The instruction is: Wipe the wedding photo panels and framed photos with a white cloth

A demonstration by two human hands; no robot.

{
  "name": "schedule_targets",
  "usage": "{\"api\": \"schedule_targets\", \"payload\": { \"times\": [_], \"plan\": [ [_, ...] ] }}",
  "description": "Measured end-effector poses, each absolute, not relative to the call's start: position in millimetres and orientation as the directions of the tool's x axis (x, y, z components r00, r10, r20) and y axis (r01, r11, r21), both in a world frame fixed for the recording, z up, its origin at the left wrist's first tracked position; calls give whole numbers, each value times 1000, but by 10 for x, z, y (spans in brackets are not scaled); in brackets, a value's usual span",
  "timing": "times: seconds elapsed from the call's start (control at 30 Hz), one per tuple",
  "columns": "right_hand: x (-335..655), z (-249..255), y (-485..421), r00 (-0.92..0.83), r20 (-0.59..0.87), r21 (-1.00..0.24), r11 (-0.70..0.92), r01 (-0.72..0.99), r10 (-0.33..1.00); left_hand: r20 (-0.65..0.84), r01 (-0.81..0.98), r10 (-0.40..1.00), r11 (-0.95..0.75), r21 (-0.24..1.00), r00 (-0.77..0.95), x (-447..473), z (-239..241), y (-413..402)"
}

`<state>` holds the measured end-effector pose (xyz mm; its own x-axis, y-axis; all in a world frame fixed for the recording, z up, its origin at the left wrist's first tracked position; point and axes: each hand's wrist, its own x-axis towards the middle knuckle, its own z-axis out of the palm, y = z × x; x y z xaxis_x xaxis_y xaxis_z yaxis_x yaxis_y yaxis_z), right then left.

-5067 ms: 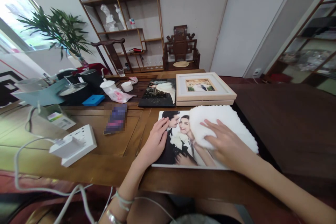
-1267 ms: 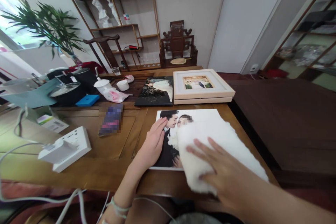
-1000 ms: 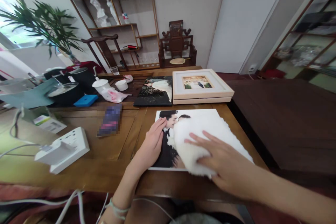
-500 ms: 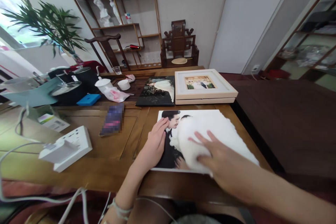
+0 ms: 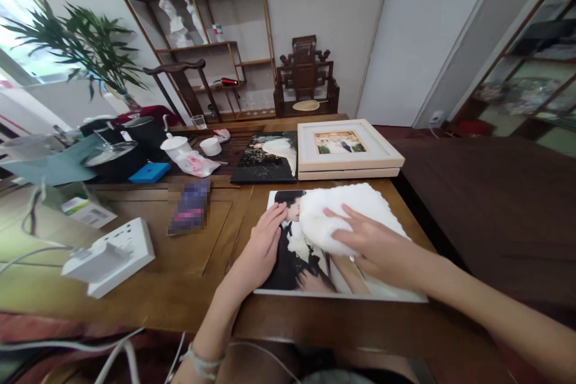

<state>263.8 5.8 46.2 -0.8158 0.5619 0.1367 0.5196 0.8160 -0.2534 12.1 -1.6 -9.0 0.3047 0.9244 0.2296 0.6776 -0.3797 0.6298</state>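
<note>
A large frameless wedding photo print (image 5: 310,264) lies flat near the front edge of the wooden table (image 5: 198,264). My left hand (image 5: 261,247) rests flat on the print's left edge, fingers stretched out. A fluffy white cloth (image 5: 342,216) covers the print's upper right part. My right hand (image 5: 375,243) presses down on the near side of this cloth, fingers spread over it.
Behind the print lie a dark photo print (image 5: 267,159) and a stack of white picture frames (image 5: 346,149). To the left are a phone (image 5: 189,206), a white power strip with charger (image 5: 110,255), cups, pots and a blue box (image 5: 150,171). The table's right edge drops to dark floor.
My right hand has slid the white cloth from the print's near side up toward its far edge, uncovering the lower part of the picture. My left hand has stayed on the left edge.
</note>
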Motion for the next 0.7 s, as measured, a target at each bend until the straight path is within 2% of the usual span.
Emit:
{"api": "schedule_targets", "payload": {
  "times": [0.2,0.3,0.4,0.57,0.63,0.7],
  "plan": [
    [2536,449,453,-775,167,-260,786,561,609,244,676,920,-392,624,308,117,-96,-15],
    [2495,431,177,-789,123,-244,789,563,601,256,672,922,-387,631,290,121,-105,-15],
    [2478,324,-301,-836,98,-239,829,506,539,251,676,925,-380,632,285,132,-100,-20],
    [2545,192,-733,-860,251,-246,888,388,445,224,688,931,-363,629,286,144,-64,-33],
    [2582,277,-654,-874,196,-294,877,380,445,218,683,932,-360,636,288,139,-56,-35],
    [2596,398,-471,-859,114,-343,831,437,499,220,675,930,-367,640,296,129,-58,-35]
  ]
}}
